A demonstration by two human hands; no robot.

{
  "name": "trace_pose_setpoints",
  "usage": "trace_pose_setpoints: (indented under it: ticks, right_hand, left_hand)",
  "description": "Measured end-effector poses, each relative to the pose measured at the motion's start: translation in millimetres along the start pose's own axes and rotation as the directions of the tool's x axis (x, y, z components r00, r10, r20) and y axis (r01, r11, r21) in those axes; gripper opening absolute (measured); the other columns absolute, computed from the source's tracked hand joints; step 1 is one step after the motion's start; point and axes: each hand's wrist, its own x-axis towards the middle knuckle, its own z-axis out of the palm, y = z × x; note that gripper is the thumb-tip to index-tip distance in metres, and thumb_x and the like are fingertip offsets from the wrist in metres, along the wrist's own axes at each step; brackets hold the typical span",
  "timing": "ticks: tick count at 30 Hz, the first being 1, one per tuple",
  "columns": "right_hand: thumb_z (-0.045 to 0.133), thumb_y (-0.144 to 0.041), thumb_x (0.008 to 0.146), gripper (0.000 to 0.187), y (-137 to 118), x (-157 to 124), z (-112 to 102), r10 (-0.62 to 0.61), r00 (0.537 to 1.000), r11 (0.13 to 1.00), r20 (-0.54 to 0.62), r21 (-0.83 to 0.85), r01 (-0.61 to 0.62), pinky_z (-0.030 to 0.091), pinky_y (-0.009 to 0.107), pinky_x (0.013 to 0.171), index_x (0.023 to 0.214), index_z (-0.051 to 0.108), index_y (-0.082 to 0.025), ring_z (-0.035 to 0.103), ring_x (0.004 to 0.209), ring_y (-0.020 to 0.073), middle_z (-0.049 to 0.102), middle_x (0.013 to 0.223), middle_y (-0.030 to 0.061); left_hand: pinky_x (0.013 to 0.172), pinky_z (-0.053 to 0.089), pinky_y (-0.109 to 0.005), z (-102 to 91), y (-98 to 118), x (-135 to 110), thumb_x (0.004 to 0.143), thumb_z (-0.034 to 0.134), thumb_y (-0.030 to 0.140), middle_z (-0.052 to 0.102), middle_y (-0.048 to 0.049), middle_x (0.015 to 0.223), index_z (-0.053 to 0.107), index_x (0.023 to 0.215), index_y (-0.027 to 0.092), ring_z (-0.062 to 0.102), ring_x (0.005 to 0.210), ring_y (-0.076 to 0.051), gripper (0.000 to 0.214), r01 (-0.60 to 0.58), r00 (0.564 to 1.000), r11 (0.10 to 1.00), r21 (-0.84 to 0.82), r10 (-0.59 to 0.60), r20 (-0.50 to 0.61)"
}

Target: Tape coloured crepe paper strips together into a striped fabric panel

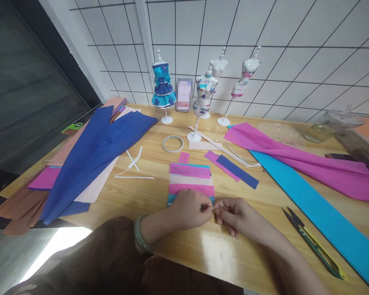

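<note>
My left hand (190,209), a bangle (138,233) on its wrist, is closed in a pinch over the lower right part of a striped crepe paper panel (190,179). The panel lies flat in bands of pink, pale pink and blue. Just right of its lower corner, my right hand (233,213) also pinches, its fingertips almost meeting those of the left. Whatever sits between the fingertips is too small to make out. Beyond the panel are a pink strip (210,157) and a dark blue strip (238,171).
Thread snips (313,241) lie at right beside a long blue paper strip (301,196) and pink crepe paper (295,159). Folded dark blue paper (95,151) covers the left side. A tape roll (172,144), white strips (133,159) and mini dress forms (204,94) stand or lie farther back.
</note>
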Motion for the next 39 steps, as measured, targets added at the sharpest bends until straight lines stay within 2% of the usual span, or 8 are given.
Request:
trace_pose_setpoints:
  ticks: [10,17,25,29,39]
  right_hand:
    - [0.047,-0.037,0.082,0.024,2.2,2.1,5.1,0.005,0.999,0.999,-0.052,-0.039,-0.007,0.035,0.018,0.035,0.067,0.044,-0.019,0.046,0.037,0.0048,0.048,0.055,-0.0050]
    - [0.048,-0.037,0.082,0.024,2.3,0.7,2.5,-0.010,1.000,1.000,-0.012,-0.010,0.010,0.035,0.018,0.035,0.067,0.045,-0.018,0.045,0.037,0.0050,0.048,0.056,-0.0049]
    - [0.047,-0.031,0.081,0.019,3.1,2.3,5.0,-0.010,0.998,0.999,-0.064,-0.039,0.007,0.036,0.018,0.035,0.067,0.045,-0.019,0.046,0.037,0.0050,0.049,0.057,-0.0047]
    - [0.046,-0.033,0.082,0.019,1.7,0.6,3.6,-0.016,0.999,0.999,-0.041,-0.041,0.014,0.035,0.017,0.035,0.069,0.046,-0.018,0.047,0.037,0.0050,0.050,0.056,-0.0047]
    - [0.047,-0.033,0.081,0.019,3.6,2.0,5.4,-0.015,0.998,0.999,-0.066,-0.053,0.011,0.034,0.018,0.034,0.068,0.045,-0.019,0.046,0.036,0.0055,0.049,0.056,-0.0048]
  left_hand:
    - [0.058,0.033,-0.022,0.9,-0.2,-0.3,0.072,0.048,0.019,0.066,0.0018,0.068,0.067,0.069,0.020,0.055,0.064,-0.012,0.020,-0.017,1.000,0.999,0.046,0.016,0.014]
    - [0.056,0.031,-0.022,-1.0,0.9,0.1,0.072,0.047,0.020,0.066,0.0020,0.067,0.068,0.071,0.020,0.055,0.063,-0.012,0.021,0.021,0.999,0.999,0.035,-0.022,0.033]
    - [0.056,0.032,-0.022,-1.3,2.1,0.1,0.072,0.048,0.020,0.066,0.0018,0.067,0.069,0.072,0.021,0.055,0.061,-0.012,0.021,0.024,1.000,1.000,0.015,-0.024,0.017]
    - [0.055,0.032,-0.022,-1.4,2.8,-0.2,0.072,0.048,0.021,0.066,0.0013,0.065,0.070,0.073,0.020,0.055,0.060,-0.012,0.021,0.039,0.999,0.999,0.027,-0.040,0.030]
    - [0.056,0.032,-0.021,1.6,-0.5,0.2,0.072,0.049,0.022,0.067,0.0028,0.066,0.069,0.073,0.021,0.055,0.060,-0.011,0.020,0.001,1.000,1.000,0.025,-0.001,-0.002]
